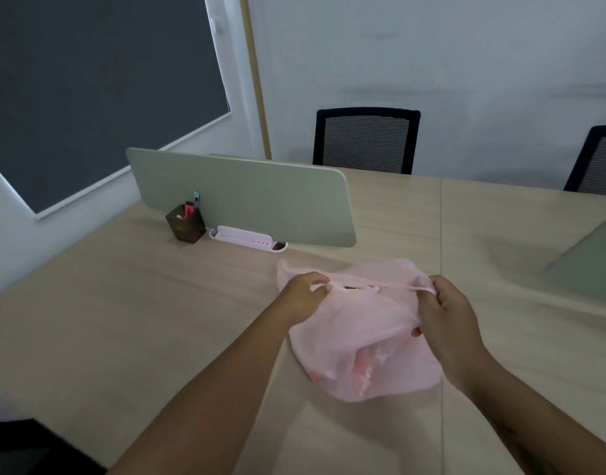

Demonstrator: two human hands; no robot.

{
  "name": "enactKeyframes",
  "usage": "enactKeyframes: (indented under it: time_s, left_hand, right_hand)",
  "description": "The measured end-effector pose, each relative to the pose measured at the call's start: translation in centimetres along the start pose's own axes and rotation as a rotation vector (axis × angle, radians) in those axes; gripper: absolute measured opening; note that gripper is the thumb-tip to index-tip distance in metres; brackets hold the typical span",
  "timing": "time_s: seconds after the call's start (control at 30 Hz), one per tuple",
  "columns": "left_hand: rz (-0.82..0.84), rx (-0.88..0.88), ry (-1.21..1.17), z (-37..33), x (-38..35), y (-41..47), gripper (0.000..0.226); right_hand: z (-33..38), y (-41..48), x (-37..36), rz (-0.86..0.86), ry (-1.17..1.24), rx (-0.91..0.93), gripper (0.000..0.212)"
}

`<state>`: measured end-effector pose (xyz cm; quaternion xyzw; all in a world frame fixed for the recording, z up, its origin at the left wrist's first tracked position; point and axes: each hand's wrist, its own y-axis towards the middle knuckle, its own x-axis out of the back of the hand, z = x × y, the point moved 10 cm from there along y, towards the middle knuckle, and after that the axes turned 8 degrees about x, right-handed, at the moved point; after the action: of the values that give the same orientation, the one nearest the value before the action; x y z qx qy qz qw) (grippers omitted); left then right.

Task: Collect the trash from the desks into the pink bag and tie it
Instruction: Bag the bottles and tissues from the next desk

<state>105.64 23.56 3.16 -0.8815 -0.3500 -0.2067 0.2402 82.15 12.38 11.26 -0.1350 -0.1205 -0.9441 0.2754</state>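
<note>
Pink bag (pixel 363 341) on the counter (pixel 123 320), right of centre, bulging, darker pink lumps faintly visible through the film. Left hand (pixel 303 296) curled, pinching one handle strip at the bag's top-left. Right hand (pixel 445 313) curled, gripping the other strip at top-right, thumb against the bag's side. Strips pulled taut between the hands, small bunch midway; can't tell if knotted. Behind the bag: green divider panel (pixel 246 197) upright, pink tray (pixel 246 238) at its foot, dark pen holder (pixel 186 225) just left of the tray, pink marker inside. Second panel (pixel 589 265) far right. Mesh-back chair (pixel 365 140) across the counter, second chair (pixel 600 159) at right edge.
</note>
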Motion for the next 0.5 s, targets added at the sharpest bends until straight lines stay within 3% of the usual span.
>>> enactKeyframes:
  time_s: [0.07, 0.13, 0.23, 0.3, 0.37, 0.5]
  left_hand:
    - [-0.185, 0.012, 0.092, 0.5, 1.5, -1.7, 0.037]
    - [-0.347, 0.018, 0.238, 0.9, 3.0, -2.9, 0.057]
    - [-0.33, 0.021, 0.419, 0.4, 1.8, -4.3, 0.074]
    - [-0.249, -0.002, 0.662, 0.0, -0.4, -4.8, 0.05]
    - [-0.292, -0.003, 0.762, -0.3, -0.6, -5.4, 0.021]
    - [-0.434, -0.058, 0.343, -3.4, 3.0, -6.8, 0.017]
  right_hand:
    - [0.1, -1.4, 2.0, 0.042, 0.006, 0.022, 0.028]
    - [0.4, -2.2, 3.0, 0.104, -0.024, 0.057, 0.03]
    - [1.2, -3.5, 5.9, 0.149, -0.047, 0.121, 0.032]
    - [1.6, -3.5, 8.1, 0.121, -0.103, 0.149, 0.031]
    - [1.8, -2.7, 10.2, 0.063, -0.203, 0.174, 0.027]
    - [4.1, -0.4, 13.8, -0.01, -0.559, 0.26, 0.019]
